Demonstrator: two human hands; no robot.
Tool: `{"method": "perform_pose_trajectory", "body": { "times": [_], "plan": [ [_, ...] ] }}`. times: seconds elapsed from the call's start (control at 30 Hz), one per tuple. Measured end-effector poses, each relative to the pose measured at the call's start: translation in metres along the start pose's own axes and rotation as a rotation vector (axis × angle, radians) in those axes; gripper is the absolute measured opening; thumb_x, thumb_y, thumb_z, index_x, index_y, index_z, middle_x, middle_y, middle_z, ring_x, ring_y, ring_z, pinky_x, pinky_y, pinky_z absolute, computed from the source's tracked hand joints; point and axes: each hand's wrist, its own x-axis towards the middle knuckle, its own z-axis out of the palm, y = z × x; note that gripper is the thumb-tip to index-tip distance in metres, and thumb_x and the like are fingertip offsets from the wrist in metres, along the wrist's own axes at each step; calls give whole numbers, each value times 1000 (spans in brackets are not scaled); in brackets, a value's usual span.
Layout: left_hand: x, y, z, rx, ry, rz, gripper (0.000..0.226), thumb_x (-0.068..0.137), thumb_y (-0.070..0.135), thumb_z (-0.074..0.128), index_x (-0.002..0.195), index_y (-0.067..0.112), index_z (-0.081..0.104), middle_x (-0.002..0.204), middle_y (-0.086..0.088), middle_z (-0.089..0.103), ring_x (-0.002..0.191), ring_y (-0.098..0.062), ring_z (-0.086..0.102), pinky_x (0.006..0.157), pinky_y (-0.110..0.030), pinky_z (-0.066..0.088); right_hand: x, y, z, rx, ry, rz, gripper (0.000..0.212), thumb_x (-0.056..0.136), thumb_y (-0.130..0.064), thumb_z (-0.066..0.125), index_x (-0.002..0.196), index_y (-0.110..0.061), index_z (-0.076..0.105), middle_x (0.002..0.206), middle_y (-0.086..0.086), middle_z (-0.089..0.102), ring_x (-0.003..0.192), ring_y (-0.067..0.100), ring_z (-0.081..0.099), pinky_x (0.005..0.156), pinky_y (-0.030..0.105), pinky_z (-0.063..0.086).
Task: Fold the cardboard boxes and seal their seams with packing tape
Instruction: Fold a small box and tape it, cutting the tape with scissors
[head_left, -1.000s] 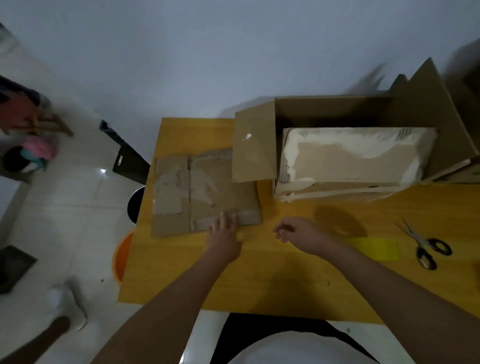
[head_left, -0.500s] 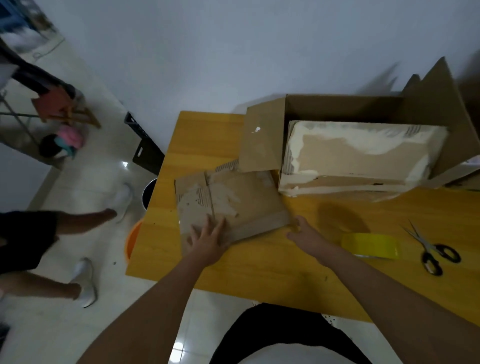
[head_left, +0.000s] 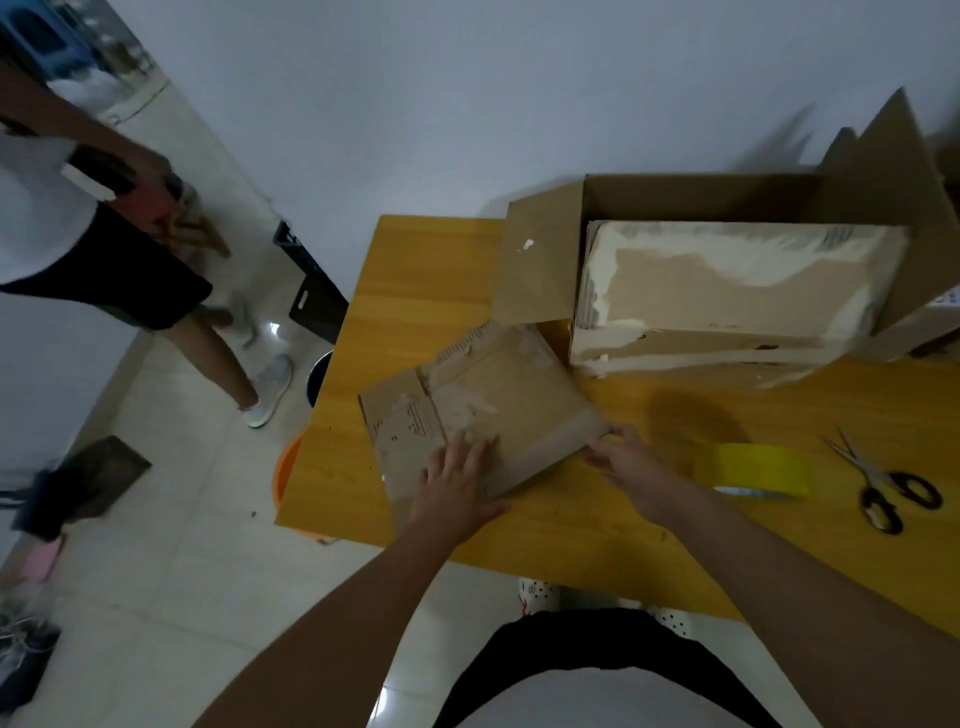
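Left hand (head_left: 457, 480) presses flat cardboard (head_left: 498, 410); right hand (head_left: 628, 465), grip seemingly loose, touches its corner.

Bare yellow wooden worktop (head_left: 415, 270) lies open on the far left and along the near edge. The large open brown cardboard box (head_left: 727, 291) blocks the far right, its side flap (head_left: 535, 260) overhanging the flattened worn cardboard box (head_left: 483, 410). To the right, the yellow tape roll (head_left: 761, 470) and black-handled scissors (head_left: 883, 483) stand near each other.

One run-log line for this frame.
flattened box: flat on table | left hand: pressing it | right hand: at its corner | tape: untouched
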Motion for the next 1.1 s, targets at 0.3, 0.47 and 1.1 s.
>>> {"method": "perform_pose_trajectory", "body": {
  "times": [0.3, 0.47, 1.1],
  "plan": [
    [8, 12, 0, 179, 70, 87, 96, 91, 73, 37, 157, 15, -1, 164, -12, 7, 141, -34, 32, 116, -46, 26, -18, 10, -9, 49, -62, -3, 54, 99, -27, 56, 147, -25, 30, 139, 6, 50, 125, 24, 49, 105, 44, 40],
    [11, 29, -6, 166, 32, 76, 104, 88, 76, 37, 156, 13, -11, 164, -14, -7, 148, -39, 13, 120, -51, 19, -20, 9, -11, 129, -48, -28, 44, 100, -25, 55, 142, -23, 40, 136, 5, 52, 119, 23, 53, 96, 41, 42],
    [15, 21, -28, 124, -19, 128, 93, 89, 78, 23, 158, 20, 1, 165, -6, 10, 148, -28, 22, 123, -45, 12, -26, 5, 1, 358, 22, -61, 37, 99, 2, 47, 132, -13, 43, 126, 15, 58, 105, 27, 64, 93, 41, 52]
  ]
}}
